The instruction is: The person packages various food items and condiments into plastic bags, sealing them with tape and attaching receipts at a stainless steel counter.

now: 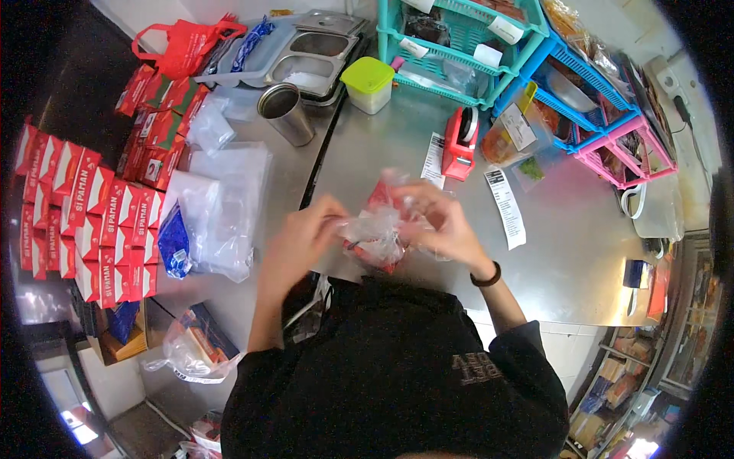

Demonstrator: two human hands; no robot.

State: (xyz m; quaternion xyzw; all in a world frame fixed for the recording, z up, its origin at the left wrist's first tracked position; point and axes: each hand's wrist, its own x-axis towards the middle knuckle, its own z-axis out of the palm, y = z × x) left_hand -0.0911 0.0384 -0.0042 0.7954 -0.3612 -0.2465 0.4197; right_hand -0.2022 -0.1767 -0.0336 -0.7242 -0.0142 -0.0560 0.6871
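Note:
A clear plastic bag [381,226] with red contents is before me, close to my body at the steel worktop's near edge. My left hand [312,235] pinches the bag's left side between thumb and fingers. On the other side, my right hand [444,224] grips the gathered plastic with bent fingers. Both hands are blurred, and the fingers and crumpled film partly hide the contents. Red shows above and below the plastic [391,267]. A red tape dispenser [459,150] stands beyond my right hand, beside a printed paper slip [433,156].
Stacked red cartons [109,229] stand at left, near clear plastic bags [226,201] and a steel cup [287,115]. Steel food pans [321,43], a green-lidded tub [368,83] and teal baskets [459,80] line the back. Another slip [506,209] lies right of my right hand.

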